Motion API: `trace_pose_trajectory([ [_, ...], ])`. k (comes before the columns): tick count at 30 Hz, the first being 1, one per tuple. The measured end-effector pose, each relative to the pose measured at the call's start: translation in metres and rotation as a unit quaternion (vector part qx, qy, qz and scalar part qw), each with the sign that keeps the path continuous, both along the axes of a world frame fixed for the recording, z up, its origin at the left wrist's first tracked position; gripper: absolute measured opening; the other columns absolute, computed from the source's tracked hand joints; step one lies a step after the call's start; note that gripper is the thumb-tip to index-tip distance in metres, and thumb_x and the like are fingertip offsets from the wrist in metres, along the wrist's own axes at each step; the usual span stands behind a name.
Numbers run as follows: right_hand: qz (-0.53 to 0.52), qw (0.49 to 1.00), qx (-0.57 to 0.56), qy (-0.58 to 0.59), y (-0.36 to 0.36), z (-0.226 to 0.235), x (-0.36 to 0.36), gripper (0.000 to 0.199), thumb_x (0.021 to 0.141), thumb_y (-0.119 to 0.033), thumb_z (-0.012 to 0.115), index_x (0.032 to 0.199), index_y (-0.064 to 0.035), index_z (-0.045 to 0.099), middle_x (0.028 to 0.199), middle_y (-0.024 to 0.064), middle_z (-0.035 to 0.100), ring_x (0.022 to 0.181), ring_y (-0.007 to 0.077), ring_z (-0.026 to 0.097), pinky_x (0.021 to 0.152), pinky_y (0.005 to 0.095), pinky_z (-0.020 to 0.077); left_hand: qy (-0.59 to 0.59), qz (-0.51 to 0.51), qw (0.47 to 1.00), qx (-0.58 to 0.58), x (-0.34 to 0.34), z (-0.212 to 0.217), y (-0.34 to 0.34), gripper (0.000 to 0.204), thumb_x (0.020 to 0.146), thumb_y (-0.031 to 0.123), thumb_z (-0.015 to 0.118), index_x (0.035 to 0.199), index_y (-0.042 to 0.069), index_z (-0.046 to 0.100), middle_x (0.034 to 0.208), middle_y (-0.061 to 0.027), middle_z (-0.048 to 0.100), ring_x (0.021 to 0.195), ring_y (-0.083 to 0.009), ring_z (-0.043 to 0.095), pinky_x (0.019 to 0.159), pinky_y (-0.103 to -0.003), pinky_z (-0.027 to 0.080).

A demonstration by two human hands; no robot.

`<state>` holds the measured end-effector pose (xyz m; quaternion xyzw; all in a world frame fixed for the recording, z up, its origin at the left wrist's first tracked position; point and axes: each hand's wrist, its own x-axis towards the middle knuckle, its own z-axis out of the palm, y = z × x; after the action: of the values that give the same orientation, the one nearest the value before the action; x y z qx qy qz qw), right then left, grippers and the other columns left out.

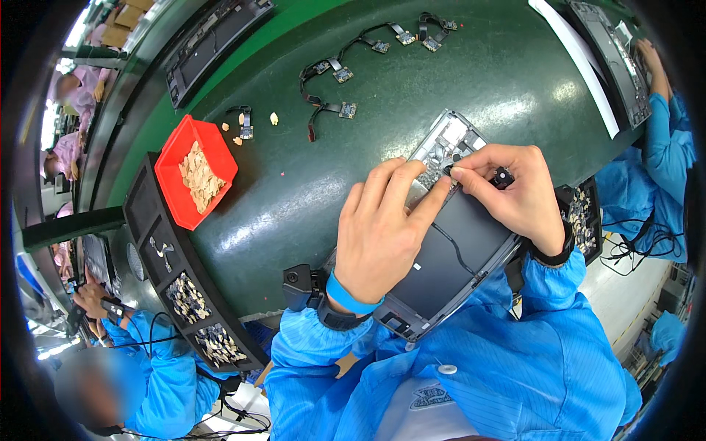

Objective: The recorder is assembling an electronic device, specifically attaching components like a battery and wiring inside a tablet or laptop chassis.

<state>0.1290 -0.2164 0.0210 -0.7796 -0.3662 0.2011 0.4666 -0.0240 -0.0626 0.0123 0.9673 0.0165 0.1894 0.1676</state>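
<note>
An opened grey laptop base (448, 250) lies on the dark green belt (309, 184) in front of me, its black panel and inner parts showing. My left hand (382, 228) rests flat on it, with the fingertips pressing near the grey metal section at the far end. My right hand (511, 191) pinches a small black part (503, 177) by the same spot, with its fingertips meeting the left fingers. Both wrists wear black straps over blue sleeves.
A red bin (195, 173) of pale small pieces sits to the left, beside a black compartment tray (184, 272). Several small boards on black cables (346, 70) lie farther back. Other laptop bases (213, 37) and co-workers in blue surround me; another black tray (585, 217) is at my right.
</note>
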Motion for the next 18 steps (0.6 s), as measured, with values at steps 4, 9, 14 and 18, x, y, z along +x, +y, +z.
trace_pose_trajectory([
  [4,0.004,1.0,-0.011,0.018,0.0014,0.001,0.0006,0.01,0.086,-0.007,0.075,0.09,0.0021,0.078,0.076,0.0112,0.074,0.067,0.0145,0.069,0.066,0.0295,0.0547,-0.004,0.001,1.0,-0.014,-0.0006,0.0009,0.0009,0.042,0.074,0.01,0.07,0.115,0.012,0.078,0.119,-0.0069,0.063,0.113,-0.0266,0.062,0.08,-0.036,0.051],
  [9,-0.003,1.0,-0.016,0.025,0.0029,0.0021,-0.0017,0.011,0.086,-0.008,0.075,0.089,0.0023,0.078,0.074,0.0115,0.074,0.066,0.0142,0.068,0.065,0.0295,0.0544,-0.008,0.005,1.0,-0.016,-0.0006,-0.0006,0.0014,0.041,0.074,0.009,0.071,0.115,0.012,0.078,0.118,-0.0065,0.062,0.112,-0.0263,0.062,0.08,-0.036,0.051],
  [14,0.017,0.999,-0.018,0.022,0.0033,0.0014,0.0026,0.011,0.086,-0.008,0.075,0.089,0.0029,0.077,0.073,0.0116,0.073,0.066,0.0147,0.068,0.065,0.03,0.0541,-0.011,0.022,0.999,-0.044,0.0013,0.0028,-0.0026,0.051,0.068,-0.003,0.065,0.114,0.015,0.078,0.115,-0.0075,0.064,0.11,-0.0295,0.064,0.082,-0.041,0.055],
  [18,0.034,0.999,-0.032,0.011,0.0032,0.0066,0.0074,0.012,0.086,-0.008,0.075,0.088,0.0034,0.077,0.073,0.0118,0.074,0.065,0.0151,0.067,0.065,0.0304,0.054,-0.033,0.021,0.998,-0.054,0.0067,-0.0012,-0.0017,0.049,0.069,-0.004,0.064,0.112,0.014,0.079,0.11,-0.008,0.065,0.106,-0.0292,0.064,0.08,-0.04,0.056],
])
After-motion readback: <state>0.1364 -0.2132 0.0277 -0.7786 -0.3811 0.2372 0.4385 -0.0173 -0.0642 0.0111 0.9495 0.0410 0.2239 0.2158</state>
